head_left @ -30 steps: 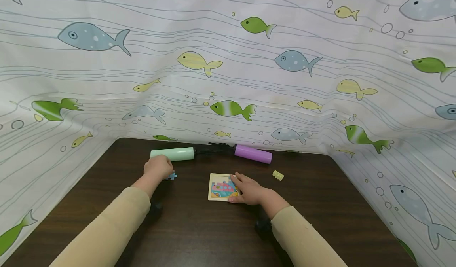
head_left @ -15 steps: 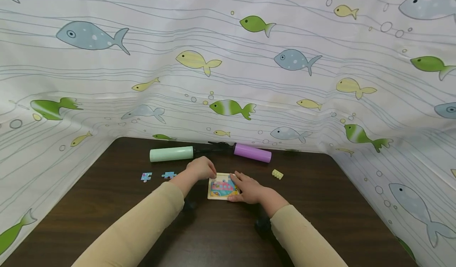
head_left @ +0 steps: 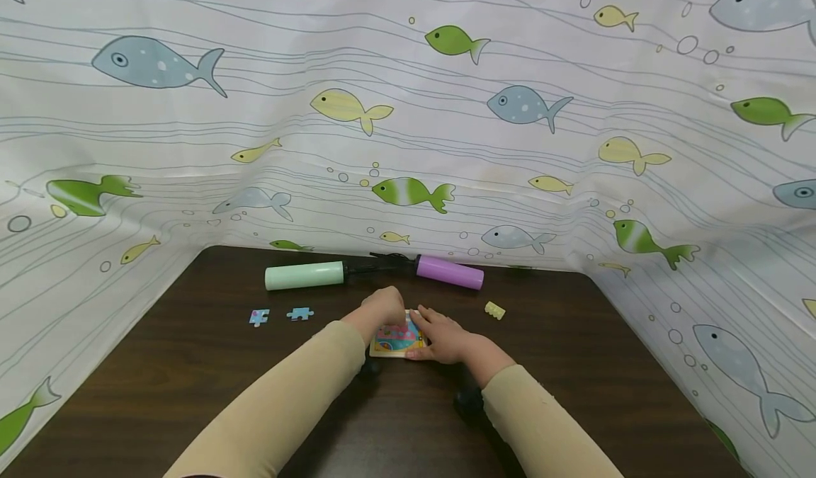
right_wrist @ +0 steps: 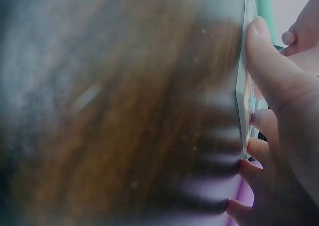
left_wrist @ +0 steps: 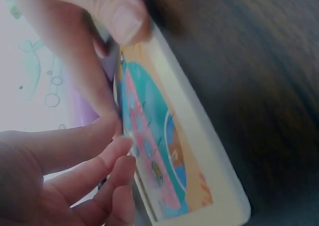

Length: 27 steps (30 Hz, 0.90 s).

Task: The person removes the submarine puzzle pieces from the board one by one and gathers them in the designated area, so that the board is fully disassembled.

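Puzzle board (head_left: 389,354) under left grip (head_left: 384,306); pinch: cannot tell; right grip (head_left: 448,338) spread over right edge

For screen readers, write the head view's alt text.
Left hand and right hand work at a square cream-framed picture puzzle on a dark brown table. At left lie two blue jigsaw pieces; at right, a yellow block; behind, mint and purple cylinders and white fish-print fabric.

Pieces (head_left: 300,314) lie left of the puzzle (head_left: 397,343)—cylinders (head_left: 304,276) behind.

Dark table (head_left: 408,425) — puzzle (head_left: 397,345), pieces (head_left: 299,314), tubes (head_left: 304,276)
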Each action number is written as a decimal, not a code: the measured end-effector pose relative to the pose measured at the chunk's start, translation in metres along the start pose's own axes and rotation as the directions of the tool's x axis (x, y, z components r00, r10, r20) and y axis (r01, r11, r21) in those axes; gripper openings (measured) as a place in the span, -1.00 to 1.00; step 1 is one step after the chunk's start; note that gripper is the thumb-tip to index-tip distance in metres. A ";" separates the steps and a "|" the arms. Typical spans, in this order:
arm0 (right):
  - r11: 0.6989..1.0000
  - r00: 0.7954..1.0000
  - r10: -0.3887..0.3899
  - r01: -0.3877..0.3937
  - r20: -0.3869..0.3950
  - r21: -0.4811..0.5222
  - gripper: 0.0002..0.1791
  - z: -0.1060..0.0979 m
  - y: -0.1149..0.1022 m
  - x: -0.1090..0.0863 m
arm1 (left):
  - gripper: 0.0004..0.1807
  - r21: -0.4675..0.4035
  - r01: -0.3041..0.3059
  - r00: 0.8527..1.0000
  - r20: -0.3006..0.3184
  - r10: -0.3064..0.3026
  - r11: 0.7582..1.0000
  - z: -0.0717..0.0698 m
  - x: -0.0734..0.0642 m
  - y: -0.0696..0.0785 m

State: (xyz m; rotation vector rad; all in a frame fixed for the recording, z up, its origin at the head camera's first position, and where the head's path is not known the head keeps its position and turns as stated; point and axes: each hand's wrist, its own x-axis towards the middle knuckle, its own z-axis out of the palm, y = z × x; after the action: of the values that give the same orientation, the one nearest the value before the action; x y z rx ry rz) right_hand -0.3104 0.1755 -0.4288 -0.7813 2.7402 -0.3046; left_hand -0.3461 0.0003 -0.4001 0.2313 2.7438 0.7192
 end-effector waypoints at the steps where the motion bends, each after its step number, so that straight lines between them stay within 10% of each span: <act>1: 1.000 1.000 -0.002 0.002 0.000 0.002 -0.04 0.000 0.000 0.000 | -0.84 -0.002 0.003 1.000 0.001 -0.003 1.000 0.001 0.001 0.000; 27: 0.988 0.996 0.086 -0.085 -0.002 0.127 0.09 -0.001 0.007 0.000 | -0.82 -0.093 -0.009 1.000 -0.017 0.008 0.996 0.016 0.007 0.001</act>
State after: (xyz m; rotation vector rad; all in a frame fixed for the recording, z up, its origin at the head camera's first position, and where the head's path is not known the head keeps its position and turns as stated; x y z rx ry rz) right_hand -0.3141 0.1816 -0.4300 -0.6288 2.7207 -0.4585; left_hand -0.3473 0.0100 -0.4142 0.2176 2.7183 0.8522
